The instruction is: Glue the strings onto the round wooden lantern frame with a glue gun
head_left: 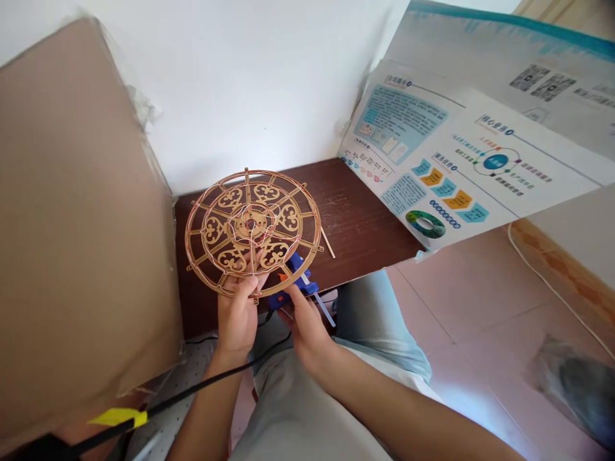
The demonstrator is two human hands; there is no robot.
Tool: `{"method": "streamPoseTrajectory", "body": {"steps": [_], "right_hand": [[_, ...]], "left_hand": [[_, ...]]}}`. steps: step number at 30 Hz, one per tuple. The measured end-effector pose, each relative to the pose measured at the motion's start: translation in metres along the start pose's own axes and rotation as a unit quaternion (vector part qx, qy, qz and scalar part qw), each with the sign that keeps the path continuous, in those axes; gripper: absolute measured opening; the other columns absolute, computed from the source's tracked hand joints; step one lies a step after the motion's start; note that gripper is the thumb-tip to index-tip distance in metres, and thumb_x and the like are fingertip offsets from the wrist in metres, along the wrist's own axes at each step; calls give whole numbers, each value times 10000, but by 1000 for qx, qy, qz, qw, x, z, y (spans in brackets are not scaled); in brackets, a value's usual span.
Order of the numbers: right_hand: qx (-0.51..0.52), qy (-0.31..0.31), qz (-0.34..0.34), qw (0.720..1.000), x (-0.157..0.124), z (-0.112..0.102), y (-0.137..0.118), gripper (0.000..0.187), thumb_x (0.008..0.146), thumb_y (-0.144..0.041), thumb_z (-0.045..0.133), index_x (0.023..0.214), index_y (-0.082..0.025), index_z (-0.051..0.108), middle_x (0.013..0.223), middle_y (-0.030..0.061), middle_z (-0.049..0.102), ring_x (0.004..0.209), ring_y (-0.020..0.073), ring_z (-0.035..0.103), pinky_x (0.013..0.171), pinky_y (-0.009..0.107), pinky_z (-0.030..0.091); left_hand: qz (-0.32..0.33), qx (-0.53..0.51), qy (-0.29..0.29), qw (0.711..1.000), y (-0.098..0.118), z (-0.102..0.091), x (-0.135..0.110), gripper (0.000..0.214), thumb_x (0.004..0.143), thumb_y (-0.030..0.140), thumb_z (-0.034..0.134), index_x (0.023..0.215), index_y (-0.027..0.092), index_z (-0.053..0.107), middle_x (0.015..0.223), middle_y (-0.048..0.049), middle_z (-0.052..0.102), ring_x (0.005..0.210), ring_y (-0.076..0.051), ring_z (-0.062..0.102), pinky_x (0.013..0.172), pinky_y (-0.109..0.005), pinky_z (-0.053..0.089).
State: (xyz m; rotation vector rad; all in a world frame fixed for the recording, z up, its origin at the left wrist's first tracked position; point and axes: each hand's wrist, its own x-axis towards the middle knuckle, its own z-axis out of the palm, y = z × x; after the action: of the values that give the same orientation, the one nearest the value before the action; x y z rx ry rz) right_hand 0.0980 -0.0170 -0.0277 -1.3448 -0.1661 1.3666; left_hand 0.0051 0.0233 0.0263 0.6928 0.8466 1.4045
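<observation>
A round laser-cut wooden wheel [252, 221] with ornate scrollwork and spokes is held up almost flat above the desk. Thin reddish wire runs along its rim and centre. My left hand [236, 317] grips the wheel's lower edge, with the fingers behind it and the thumb on top. My right hand [305, 326] is shut around a blue hot glue gun [294, 288], just below the wheel's edge. A clear glue stick [325, 310] pokes out of the gun's rear. The gun's nozzle is hidden behind the wheel and my fingers.
A dark wooden desk [360, 224] stands against a white wall, with a thin wooden stick [327, 243] on it. A cardboard sheet [81, 224] stands to the left, and a printed poster board [461, 153] overhangs the right. A black cord [192, 390] crosses my lap.
</observation>
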Motion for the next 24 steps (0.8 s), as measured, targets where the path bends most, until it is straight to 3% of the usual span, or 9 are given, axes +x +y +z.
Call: {"method": "streamPoseTrajectory", "body": {"steps": [5,10,14,18,21,24], "right_hand": [[-74,36,1,997,-16,-31,-5,406,837,-511,773,1150,-253,756,1129,65,808,1005,319,726,816,437,589],[-133,34,-144,980,-19,-59,0,303,863,-551,779,1013,-292,728,1110,57,754,1190,342,631,1101,505,493],[-152,-53,-229,960,-18,-73,-8,342,890,-557,779,1121,-313,719,1033,56,731,1045,323,682,1029,526,559],[-203,-232,-343,887,-14,-72,-32,334,1016,-381,694,1340,-303,686,1176,93,723,1101,307,717,1020,512,599],[-233,-306,-363,849,-5,-63,-49,370,1055,-353,650,1423,-317,641,1347,113,647,1199,306,698,1013,481,624],[-268,-360,-371,813,10,-55,-63,413,1087,-400,603,1485,-293,575,1300,123,654,1106,285,719,979,479,641]], "left_hand": [[-19,9,29,999,4,-3,1,444,831,306,828,1270,310,763,1333,-59,791,1349,-324,699,1120,-531,596],[-31,-12,24,999,2,0,1,564,809,266,837,1358,315,714,1404,-80,762,1387,-349,674,1081,-516,625],[-41,-16,11,999,-1,0,3,594,803,191,810,1367,336,696,1440,-75,744,1430,-352,641,1101,-525,614],[-35,-39,21,998,-4,2,6,625,790,159,766,1383,341,684,1419,-56,755,1427,-346,644,1152,-549,575],[-22,-45,56,997,-9,3,8,615,785,143,731,1369,332,701,1404,-42,763,1412,-335,654,1165,-541,566],[15,-25,91,995,-15,1,10,597,751,161,711,1332,297,726,1386,-56,772,1369,-350,682,1135,-549,585]]}}
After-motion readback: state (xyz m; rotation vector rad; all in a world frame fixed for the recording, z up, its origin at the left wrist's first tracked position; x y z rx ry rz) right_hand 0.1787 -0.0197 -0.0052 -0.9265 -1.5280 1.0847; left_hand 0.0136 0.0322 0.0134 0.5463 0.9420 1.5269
